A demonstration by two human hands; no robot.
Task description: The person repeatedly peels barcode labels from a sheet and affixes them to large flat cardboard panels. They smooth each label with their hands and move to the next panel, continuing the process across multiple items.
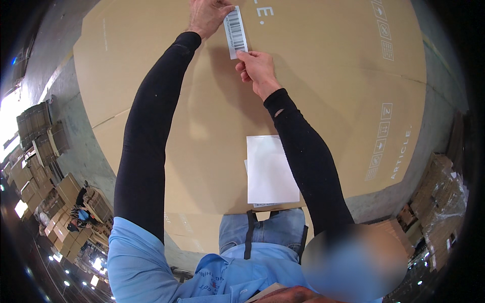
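A narrow white barcode label [235, 31] is stretched between my two hands over a large brown cardboard box [202, 111]. My left hand [208, 16] pinches the label's far end. Lower down, my right hand [257, 70] grips its near end between thumb and finger, the other fingers curled. The label runs nearly lengthwise, tilted slightly; whether it touches the cardboard I cannot tell. Closer to me, a blank white sheet [273, 169] lies on the box, with edges of another printed paper showing beneath it. My right forearm covers part of that sheet's right edge.
White printed handling symbols [385, 30] run down the box's right side. Stacked cartons [38, 177] stand at the left, where another person [83, 214] is visible far off. Plastic-wrapped cartons [437, 202] stand at the lower right. Grey concrete floor [83, 116] surrounds the box.
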